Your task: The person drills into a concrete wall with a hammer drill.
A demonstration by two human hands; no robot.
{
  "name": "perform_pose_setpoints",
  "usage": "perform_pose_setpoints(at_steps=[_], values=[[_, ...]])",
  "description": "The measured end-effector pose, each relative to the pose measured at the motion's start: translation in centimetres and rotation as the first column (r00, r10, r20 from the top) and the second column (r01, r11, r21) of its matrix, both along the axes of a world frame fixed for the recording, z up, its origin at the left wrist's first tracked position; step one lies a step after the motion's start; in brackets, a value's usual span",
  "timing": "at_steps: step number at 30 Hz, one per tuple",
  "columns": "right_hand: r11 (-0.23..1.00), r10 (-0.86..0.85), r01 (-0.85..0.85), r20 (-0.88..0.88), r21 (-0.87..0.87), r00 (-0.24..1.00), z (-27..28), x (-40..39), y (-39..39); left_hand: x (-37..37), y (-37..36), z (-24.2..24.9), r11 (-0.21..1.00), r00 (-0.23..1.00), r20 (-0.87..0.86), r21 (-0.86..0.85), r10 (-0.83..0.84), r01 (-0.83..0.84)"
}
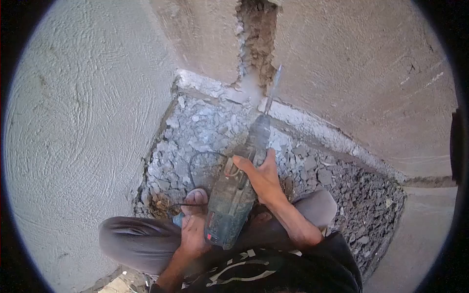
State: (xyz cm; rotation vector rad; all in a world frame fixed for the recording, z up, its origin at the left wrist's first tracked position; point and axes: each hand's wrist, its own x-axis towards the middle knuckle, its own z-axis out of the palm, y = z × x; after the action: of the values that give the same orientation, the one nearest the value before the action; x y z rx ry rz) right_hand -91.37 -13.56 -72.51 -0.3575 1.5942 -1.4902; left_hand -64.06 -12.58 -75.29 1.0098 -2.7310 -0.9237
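Chiselling groove (pixel 258 41), R edge, prob.; R hand (pixel 262 179) gripping drill (pixel 228 209), L hand (pixel 193 233) part-hidden, can't tell grip; next move's prob. needing steady bit (pixel 274 87).

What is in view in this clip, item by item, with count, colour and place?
Power tool: one, dark and dusty, centre
Bit: one, metallic, at the tool's front
Cable: one visible, black, left of the tool
Rubble: many pieces, grey, around the tool
Wall: one, brownish, top and right
Channel: one, brown, cut into the wall
Ledge: one, whitish, along the wall's base
Plastered surface: one, grey, left
Trousers: one pair, grey-brown, below
Shirt: one, black with white print, bottom
Right hand: one, bare, gripping the tool's front part
Left hand: one, bare, beside the tool's rear, grip unclear
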Motion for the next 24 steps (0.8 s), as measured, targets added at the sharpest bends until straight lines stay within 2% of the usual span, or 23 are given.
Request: perform_pose_setpoints(at_steps=[3,5,6,9,12,14,19,22,24], values=[[0.999,0.038,-0.040,0.065,0.033,0.997,0.2,-0.6,-0.4,-0.4,0.4,0.5,0.998,0.997,-0.075,-0.067,-0.003,-0.002],[0.999,0.039,-0.039,-0.036,0.009,0.999,-0.7,-0.5,-0.1,-0.3,0.6,1.1,0.998,0.997,-0.073,-0.049,-0.032,0.029],[0.999,0.046,-0.046,-0.028,0.006,0.999,-0.6,-0.3,0.1,0.0,0.7,1.4,0.997,0.995,-0.069,-0.032,-0.073,0.071],[0.999,0.037,-0.036,0.044,-0.025,0.998,-0.7,-0.6,0.0,0.0,1.0,0.8,0.997,0.990,-0.123,-0.033,-0.068,0.064],[0.999,0.011,-0.010,0.022,-0.054,1.000,-1.2,-0.4,0.3,0.3,1.2,0.8,0.997,0.994,-0.076,-0.025,-0.079,0.077],[0.999,0.032,-0.034,-0.081,-0.018,0.996,-1.0,-0.5,0.3,0.4,1.2,0.7,0.995,0.992,-0.086,-0.040,-0.090,0.086],[1.000,0.020,-0.019,-0.063,0.010,0.998,-0.4,-0.6,0.1,0.3,0.8,0.0,0.993,0.992,-0.083,-0.070,-0.096,0.090],[0.999,-0.003,0.005,-0.065,0.033,0.998,-0.7,-0.3,0.0,0.0,0.4,-0.1,0.998,0.998,-0.035,0.035,-0.042,0.043],[0.999,-0.022,0.023,-0.057,0.025,0.998,-0.9,-0.1,-0.2,0.0,-0.3,0.1,0.997,0.997,-0.046,-0.050,-0.061,0.059]])
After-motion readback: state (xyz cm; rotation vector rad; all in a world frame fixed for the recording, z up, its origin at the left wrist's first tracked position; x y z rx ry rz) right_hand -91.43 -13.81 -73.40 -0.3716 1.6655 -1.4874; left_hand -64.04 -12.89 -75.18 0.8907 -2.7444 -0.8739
